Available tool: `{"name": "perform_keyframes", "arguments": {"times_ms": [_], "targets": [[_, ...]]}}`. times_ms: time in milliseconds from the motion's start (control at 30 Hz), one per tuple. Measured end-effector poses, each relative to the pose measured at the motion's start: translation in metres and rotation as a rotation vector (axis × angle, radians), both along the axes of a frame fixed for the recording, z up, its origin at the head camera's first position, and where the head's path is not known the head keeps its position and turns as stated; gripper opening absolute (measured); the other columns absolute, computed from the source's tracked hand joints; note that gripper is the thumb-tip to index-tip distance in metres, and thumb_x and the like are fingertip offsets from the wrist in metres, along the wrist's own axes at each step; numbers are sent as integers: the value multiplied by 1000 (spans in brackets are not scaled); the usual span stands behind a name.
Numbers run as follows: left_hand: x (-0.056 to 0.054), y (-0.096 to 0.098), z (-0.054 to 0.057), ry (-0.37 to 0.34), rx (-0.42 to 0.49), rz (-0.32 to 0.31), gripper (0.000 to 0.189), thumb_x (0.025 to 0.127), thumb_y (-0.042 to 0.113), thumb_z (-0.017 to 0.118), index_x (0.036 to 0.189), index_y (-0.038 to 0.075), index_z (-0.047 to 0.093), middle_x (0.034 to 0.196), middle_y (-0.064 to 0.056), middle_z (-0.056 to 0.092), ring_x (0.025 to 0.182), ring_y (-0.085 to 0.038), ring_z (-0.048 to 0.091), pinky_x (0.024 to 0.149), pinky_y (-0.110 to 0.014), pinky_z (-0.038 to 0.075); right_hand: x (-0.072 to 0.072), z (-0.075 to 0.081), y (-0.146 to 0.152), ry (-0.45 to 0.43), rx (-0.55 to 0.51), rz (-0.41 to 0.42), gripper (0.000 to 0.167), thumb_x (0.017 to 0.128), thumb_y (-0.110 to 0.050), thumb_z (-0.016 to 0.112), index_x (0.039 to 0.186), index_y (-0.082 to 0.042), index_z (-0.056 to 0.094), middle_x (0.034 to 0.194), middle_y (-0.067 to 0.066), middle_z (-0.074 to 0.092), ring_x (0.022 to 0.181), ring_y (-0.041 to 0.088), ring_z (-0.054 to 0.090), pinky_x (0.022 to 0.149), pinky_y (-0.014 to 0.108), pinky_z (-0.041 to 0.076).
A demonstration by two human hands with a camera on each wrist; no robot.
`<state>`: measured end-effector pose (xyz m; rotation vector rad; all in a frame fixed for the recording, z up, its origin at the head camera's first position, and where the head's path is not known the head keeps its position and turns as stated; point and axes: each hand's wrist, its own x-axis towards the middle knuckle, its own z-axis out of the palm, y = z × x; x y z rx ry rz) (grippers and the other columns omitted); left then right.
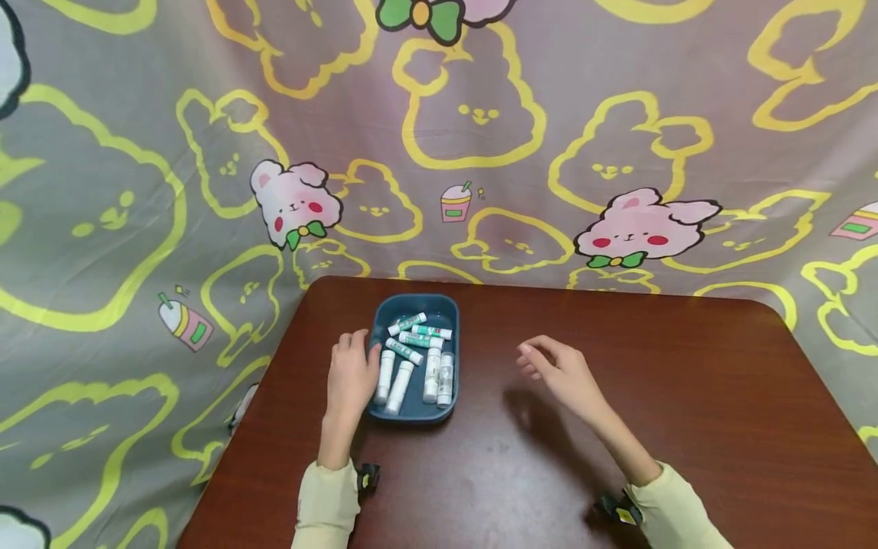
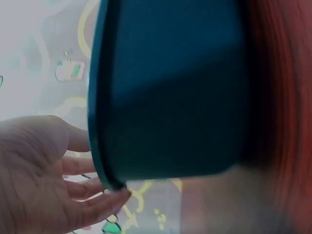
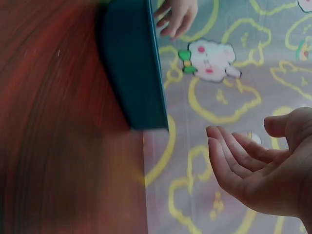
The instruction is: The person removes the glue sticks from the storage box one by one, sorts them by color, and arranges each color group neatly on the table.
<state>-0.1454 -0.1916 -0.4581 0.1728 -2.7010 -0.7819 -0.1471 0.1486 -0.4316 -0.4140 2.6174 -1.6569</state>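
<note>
Blue tray (image 1: pixel 415 390) of white tubes (image 1: pixel 400 387) sits left on the table (image 1: pixel 686 381). Left hand (image 1: pixel 353 377) is loose-fingered by its left rim; right hand (image 1: pixel 564 377) hangs relaxed, empty, off right. I'd steady the rim lightly (tipping could spill everything). Only the head view shows tubes; wrist views just catch outer walls.

The head view is moderately bright and mostly sharp, with pale glare pooled on the glossy reddish-brown wooden table (image 1: pixel 480 457) and a soft dark shadow cast by the bare right hand (image 1: pixel 565 377); print on the slim white-and-green cylindrical tubes (image 1: pixel 396 389) is too small to read. Both wrist views are dimmer and softer. In the left one, shadow cuts diagonally across the dark-blue plastic bin (image 2: pixel 180 97), while the grey patterned cloth curtain (image 2: pixel 29 48) washes out pale.
</note>
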Motion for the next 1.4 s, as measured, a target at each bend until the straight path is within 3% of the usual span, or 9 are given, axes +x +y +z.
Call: {"name": "perform_keyframes", "arguments": {"times_ms": [200, 433, 567, 667, 833, 967, 1167, 1300, 1400], "targets": [[-7, -13, -9, -61, 151, -11, 35, 102, 18, 66, 125, -8, 64, 99, -21, 63, 90, -38, 64, 82, -55, 51, 3, -1, -32, -111, -72, 78, 26, 108, -23, 59, 111, 1, 69, 96, 19, 74, 88, 36, 73, 79, 46, 60], [-12, -24, -21, -127, 214, 4, 28, 101, 23, 66, 108, -4, 62, 90, -18, 66, 83, -35, 64, 76, -51, 50, 5, -7, -65, -198, -155, 156, 27, 107, -20, 58, 111, 6, 67, 91, 17, 74, 83, 35, 73, 76, 45, 61], [-13, -27, -31, -159, 271, 26, 31, 105, 31, 62, 100, 0, 58, 85, -15, 64, 76, -30, 61, 69, -44, 48, 4, -9, -82, -241, -210, 198, 28, 107, -17, 57, 110, 9, 65, 92, 24, 72, 82, 39, 73, 76, 50, 61], [-14, -28, -40, -176, 342, 39, 34, 106, 34, 60, 97, 2, 57, 79, -11, 59, 70, -25, 56, 63, -38, 44, 4, -9, -94, -253, -219, 225, 26, 108, -15, 57, 109, 9, 65, 92, 28, 71, 81, 42, 72, 74, 46, 61], [-18, -28, -47, -155, 444, 64, 36, 104, 36, 63, 90, 3, 58, 69, -4, 50, 65, -20, 48, 61, -34, 39, 2, -8, -113, -260, -243, 266, 25, 107, -14, 57, 109, 9, 64, 93, 30, 70, 83, 49, 70, 76, 52, 61], [-18, -26, -50, -133, 478, 79, 37, 102, 37, 65, 84, 6, 57, 65, 0, 46, 64, -18, 46, 61, -33, 38, -2, -11, -125, -324, -276, 277, 27, 107, -17, 58, 110, 10, 63, 93, 27, 70, 83, 46, 72, 78, 57, 59], [-15, -22, -53, -79, 598, 104, 43, 104, 38, 63, 73, 10, 51, 59, 5, 37, 59, -15, 39, 58, -32, 33, -5, -18, -139, -387, -319, 255, 25, 107, -12, 56, 111, 12, 61, 94, 32, 68, 78, 35, 74, 78, 53, 60], [-16, -22, -55, -52, 642, 115, 48, 106, 36, 59, 67, 14, 42, 57, 7, 32, 56, -14, 34, 56, -30, 29, -8, -25, -148, -376, -290, 247, 27, 106, -10, 56, 112, 16, 60, 96, 35, 67, 82, 39, 74, 75, 50, 61], [-18, -24, -54, -83, 686, 106, 49, 107, 35, 57, 69, 8, 40, 59, 3, 31, 57, -18, 32, 55, -31, 28, -11, -29, -154, -364, -262, 244, 28, 105, -9, 57, 113, 18, 59, 96, 34, 68, 84, 43, 73, 73, 47, 62]]}}
